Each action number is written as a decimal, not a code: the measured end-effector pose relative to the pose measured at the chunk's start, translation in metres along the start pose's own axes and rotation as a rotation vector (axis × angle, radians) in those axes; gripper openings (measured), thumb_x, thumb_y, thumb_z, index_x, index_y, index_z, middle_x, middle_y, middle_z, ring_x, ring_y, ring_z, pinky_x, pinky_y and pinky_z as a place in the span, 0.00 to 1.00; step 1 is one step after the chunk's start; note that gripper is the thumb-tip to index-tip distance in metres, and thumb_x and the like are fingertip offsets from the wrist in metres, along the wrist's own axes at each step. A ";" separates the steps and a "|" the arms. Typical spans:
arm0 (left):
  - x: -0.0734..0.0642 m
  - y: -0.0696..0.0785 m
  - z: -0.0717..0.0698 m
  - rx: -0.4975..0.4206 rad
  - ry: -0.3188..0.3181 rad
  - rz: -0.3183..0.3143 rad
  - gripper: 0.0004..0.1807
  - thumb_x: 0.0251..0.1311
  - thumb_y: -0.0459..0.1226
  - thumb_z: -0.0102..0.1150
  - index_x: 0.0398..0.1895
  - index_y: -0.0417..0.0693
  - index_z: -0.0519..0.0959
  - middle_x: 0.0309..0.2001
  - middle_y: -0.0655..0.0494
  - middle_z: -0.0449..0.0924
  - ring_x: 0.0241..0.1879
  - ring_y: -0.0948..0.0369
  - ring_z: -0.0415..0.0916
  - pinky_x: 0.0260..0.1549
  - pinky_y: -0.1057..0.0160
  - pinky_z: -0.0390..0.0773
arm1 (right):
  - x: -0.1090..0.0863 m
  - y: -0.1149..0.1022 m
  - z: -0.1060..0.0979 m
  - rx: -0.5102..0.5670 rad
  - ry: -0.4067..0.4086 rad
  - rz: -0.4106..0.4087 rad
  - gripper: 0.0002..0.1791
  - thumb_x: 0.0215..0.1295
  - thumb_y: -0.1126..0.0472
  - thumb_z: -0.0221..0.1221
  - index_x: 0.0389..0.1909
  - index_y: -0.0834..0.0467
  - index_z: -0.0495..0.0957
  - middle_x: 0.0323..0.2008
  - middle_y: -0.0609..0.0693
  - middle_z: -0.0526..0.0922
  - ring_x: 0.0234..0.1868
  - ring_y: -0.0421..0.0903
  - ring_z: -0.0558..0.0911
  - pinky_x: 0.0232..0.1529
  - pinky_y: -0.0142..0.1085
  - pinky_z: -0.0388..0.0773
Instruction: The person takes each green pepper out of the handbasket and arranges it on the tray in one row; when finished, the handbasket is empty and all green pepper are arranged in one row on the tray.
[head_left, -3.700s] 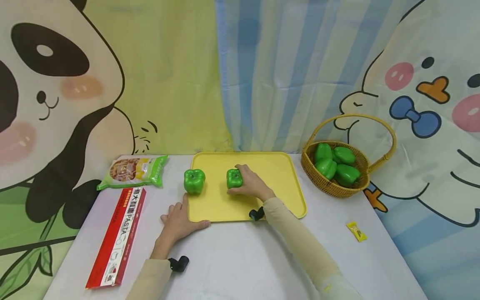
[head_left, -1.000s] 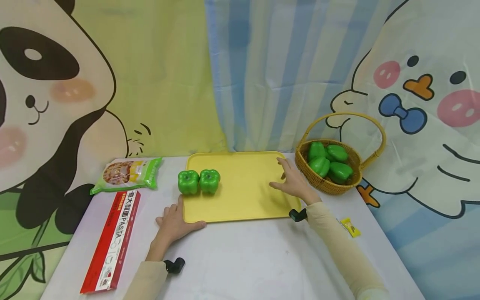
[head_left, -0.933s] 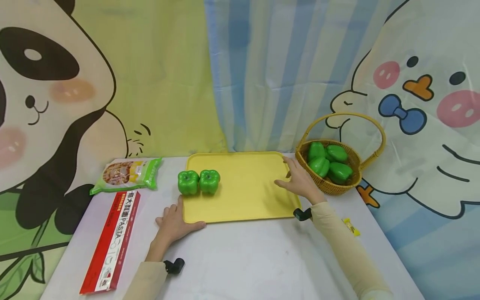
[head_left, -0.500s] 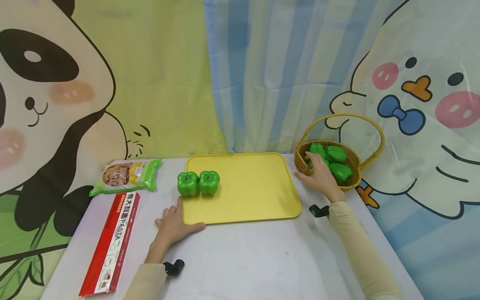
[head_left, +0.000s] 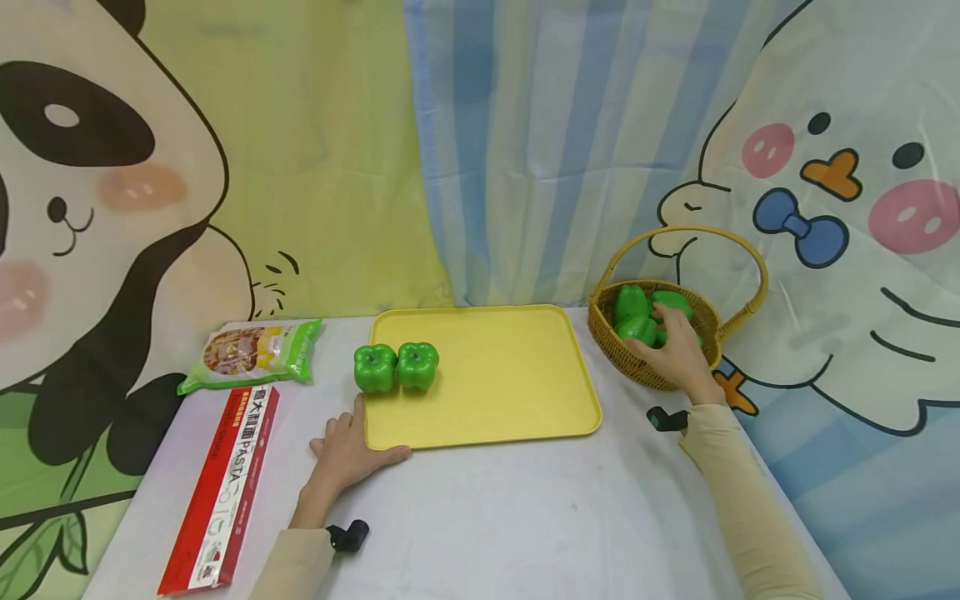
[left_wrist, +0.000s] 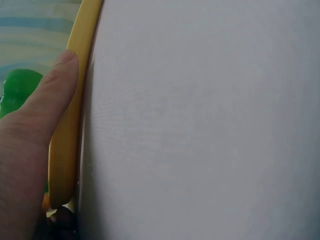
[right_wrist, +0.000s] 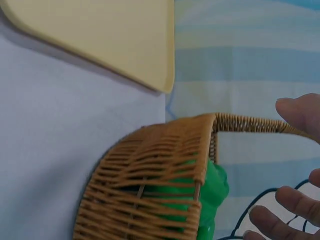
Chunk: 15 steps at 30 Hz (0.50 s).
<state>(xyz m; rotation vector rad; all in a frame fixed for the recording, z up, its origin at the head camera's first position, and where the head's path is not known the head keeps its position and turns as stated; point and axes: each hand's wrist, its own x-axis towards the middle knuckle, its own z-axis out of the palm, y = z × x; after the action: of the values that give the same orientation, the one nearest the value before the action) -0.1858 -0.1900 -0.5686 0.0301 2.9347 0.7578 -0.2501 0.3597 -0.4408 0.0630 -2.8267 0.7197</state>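
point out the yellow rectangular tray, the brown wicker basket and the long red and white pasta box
Yellow rectangular tray [head_left: 486, 379], head view: bare middle of its surface
Brown wicker basket [head_left: 619, 355], head view: near outer wall
Long red and white pasta box [head_left: 221, 492], head view: middle of top face

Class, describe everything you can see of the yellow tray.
The yellow tray is a rectangle with rounded corners and a low raised rim, and looks like smooth plastic. It lies flat on the white tabletop, a long side facing the person. Two green peppers sit side by side at its left edge. The left grip touches its near left corner. A gap separates it from the wicker basket.
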 end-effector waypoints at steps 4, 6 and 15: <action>0.001 0.001 0.000 -0.006 0.000 0.003 0.81 0.32 0.81 0.63 0.82 0.44 0.39 0.59 0.34 0.71 0.55 0.43 0.63 0.45 0.38 0.58 | -0.002 0.012 -0.005 -0.013 0.036 0.028 0.51 0.64 0.40 0.64 0.75 0.66 0.54 0.66 0.69 0.65 0.65 0.69 0.67 0.62 0.65 0.65; 0.002 0.002 0.000 -0.008 -0.003 0.005 0.81 0.32 0.81 0.62 0.81 0.44 0.39 0.60 0.34 0.71 0.56 0.43 0.63 0.46 0.37 0.58 | -0.003 0.019 -0.008 -0.026 0.045 0.045 0.50 0.64 0.39 0.63 0.75 0.66 0.55 0.66 0.69 0.65 0.67 0.69 0.64 0.63 0.67 0.63; 0.000 -0.002 0.001 0.012 -0.001 -0.001 0.81 0.33 0.80 0.62 0.82 0.44 0.38 0.60 0.34 0.71 0.56 0.44 0.63 0.45 0.39 0.59 | -0.007 0.044 -0.014 -0.063 0.018 0.100 0.53 0.65 0.36 0.61 0.75 0.69 0.53 0.69 0.74 0.60 0.70 0.74 0.57 0.66 0.68 0.56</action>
<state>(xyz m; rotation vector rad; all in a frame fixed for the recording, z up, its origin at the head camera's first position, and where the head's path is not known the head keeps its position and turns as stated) -0.1856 -0.1908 -0.5707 0.0298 2.9380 0.7403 -0.2443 0.4053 -0.4513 -0.0951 -2.8499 0.6477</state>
